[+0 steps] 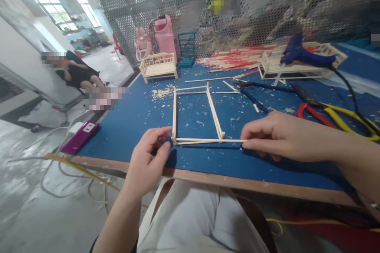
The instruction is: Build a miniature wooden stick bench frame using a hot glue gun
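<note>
A rectangular frame of thin wooden sticks (213,106) lies on the blue tabletop in front of me. My right hand (270,136) pinches the right end of a loose wooden stick (233,140) between thumb and fingers. That stick runs along the frame's near side and sticks out past its right corner. At the near left corner is my left hand (151,154), its thumb and index finger curled about the corner where the stick's left end meets the frame.
Behind the frame lie blue-handled pliers (257,101), cutters with red and yellow handles (316,104) and a blue glue gun (305,55). Small stick-built benches (158,67) and a stick pile (234,57) stand farther back. A purple power strip (80,137) sits left; a person (80,69) reclines beyond.
</note>
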Demonstrator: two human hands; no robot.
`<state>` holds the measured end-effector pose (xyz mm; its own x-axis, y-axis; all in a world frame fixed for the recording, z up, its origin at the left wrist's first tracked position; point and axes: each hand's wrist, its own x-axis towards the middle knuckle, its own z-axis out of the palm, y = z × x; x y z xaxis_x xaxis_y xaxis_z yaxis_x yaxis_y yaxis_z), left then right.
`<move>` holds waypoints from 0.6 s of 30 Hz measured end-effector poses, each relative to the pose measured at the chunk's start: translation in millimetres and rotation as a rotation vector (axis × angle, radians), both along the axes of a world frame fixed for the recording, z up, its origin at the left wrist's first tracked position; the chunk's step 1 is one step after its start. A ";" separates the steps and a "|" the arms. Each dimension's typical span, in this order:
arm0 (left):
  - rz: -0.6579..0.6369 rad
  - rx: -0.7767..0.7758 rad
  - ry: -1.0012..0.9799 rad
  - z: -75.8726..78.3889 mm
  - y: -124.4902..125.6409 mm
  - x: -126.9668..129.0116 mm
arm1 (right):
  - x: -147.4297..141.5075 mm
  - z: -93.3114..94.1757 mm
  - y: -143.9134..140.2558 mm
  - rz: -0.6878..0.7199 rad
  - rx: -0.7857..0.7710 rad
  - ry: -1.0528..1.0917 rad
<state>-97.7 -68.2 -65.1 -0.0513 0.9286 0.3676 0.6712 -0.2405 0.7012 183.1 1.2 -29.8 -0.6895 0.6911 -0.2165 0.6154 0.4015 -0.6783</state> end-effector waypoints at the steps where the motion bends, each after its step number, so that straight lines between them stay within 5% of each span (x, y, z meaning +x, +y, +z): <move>1: -0.014 -0.022 0.014 0.9 0.3 0.2 | 0.0 -0.9 0.1 -0.002 0.001 -0.002; 8: -0.021 -0.125 0.017 4.9 8.1 -1.3 | -3.4 -6.3 2.8 0.015 0.067 -0.024; 18: 0.003 -0.054 0.061 4.0 13.8 1.5 | -5.6 -10.0 5.5 0.058 0.425 0.040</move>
<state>-96.2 -54.4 -61.1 -0.0327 0.9469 0.3199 0.7139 -0.2019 0.6706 177.5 6.8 -39.9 -0.7319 0.6729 0.1069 0.5600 0.6835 -0.4682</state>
